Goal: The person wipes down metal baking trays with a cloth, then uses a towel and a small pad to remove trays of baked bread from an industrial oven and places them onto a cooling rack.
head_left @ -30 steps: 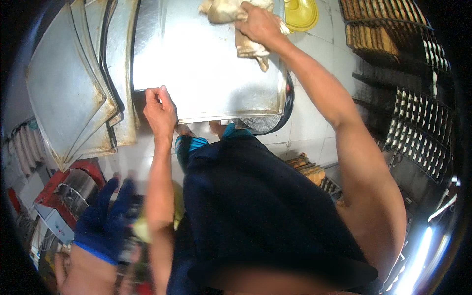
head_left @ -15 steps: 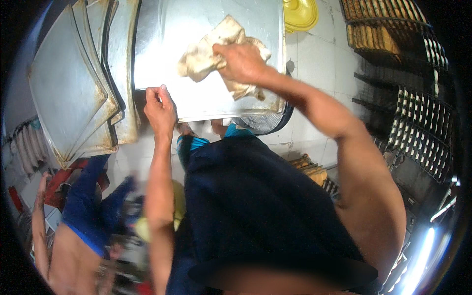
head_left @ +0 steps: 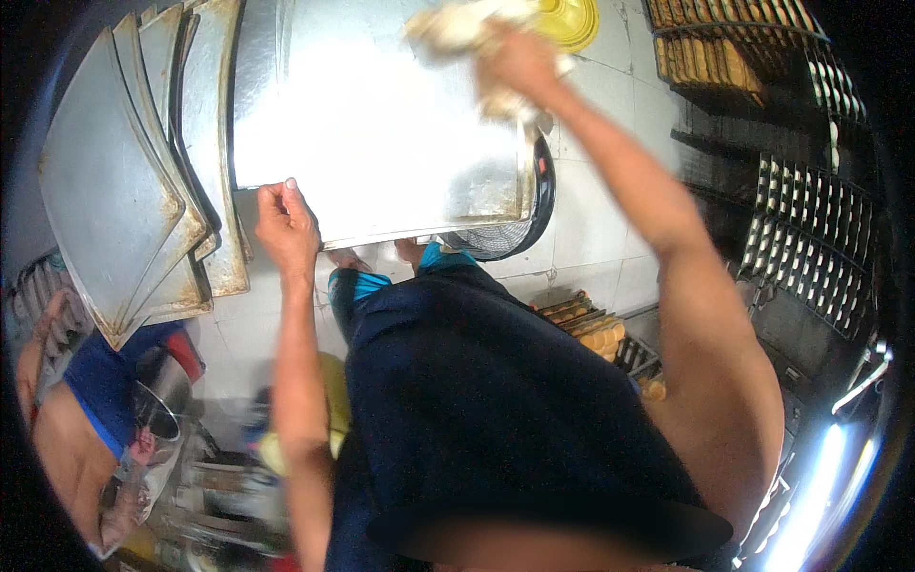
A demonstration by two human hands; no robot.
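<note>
A flat metal baking tray (head_left: 381,181) lies in front of me, its surface glaring white under the light. My right hand (head_left: 519,62) is closed on a crumpled cream cloth (head_left: 462,27) at the tray's far right; motion blurs both. My left hand (head_left: 288,221) is at the tray's near left corner, its fingers curled and the thumb pointing up. The fingers seem to pinch the tray's edge. To the left, several more metal trays (head_left: 105,181) with browned rims lie fanned out in an overlapping stack.
A round black fan (head_left: 500,238) stands below the tray's right corner, near a yellow plastic lid or basin (head_left: 569,21). Dark racks holding rows of baked goods (head_left: 701,69) line the right side. Another person (head_left: 81,419) is at the lower left beside a metal pot (head_left: 162,405).
My right hand has swept the cloth away from me and to the right, toward the tray's far edge. My left hand stays at the corner. The other person has shifted left.
</note>
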